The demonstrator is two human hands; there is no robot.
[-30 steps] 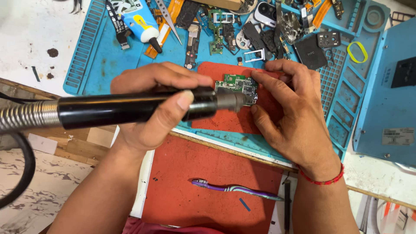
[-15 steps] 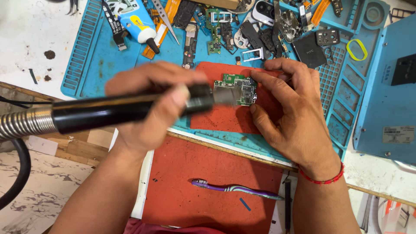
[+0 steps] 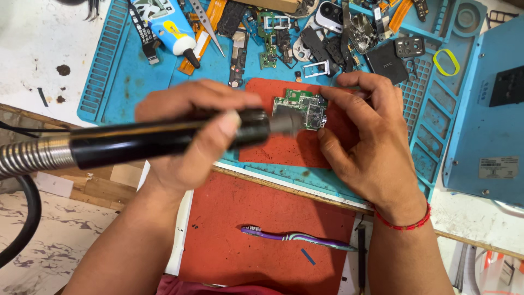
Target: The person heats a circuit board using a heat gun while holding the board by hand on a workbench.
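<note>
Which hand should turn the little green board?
Probably the right hand: its fingers already pinch the green circuit board at its edge. The left hand is full, gripping the black hot-air tool.

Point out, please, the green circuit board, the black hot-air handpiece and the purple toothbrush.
green circuit board (image 3: pixel 301 107), head view, on its bare green face.
black hot-air handpiece (image 3: pixel 136 143), head view, midway along its black barrel.
purple toothbrush (image 3: pixel 295 237), head view, middle of its handle.

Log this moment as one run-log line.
left hand: grips black hot-air handpiece | nozzle: at green circuit board | right hand: fingers steady board | surface: red pad
</note>
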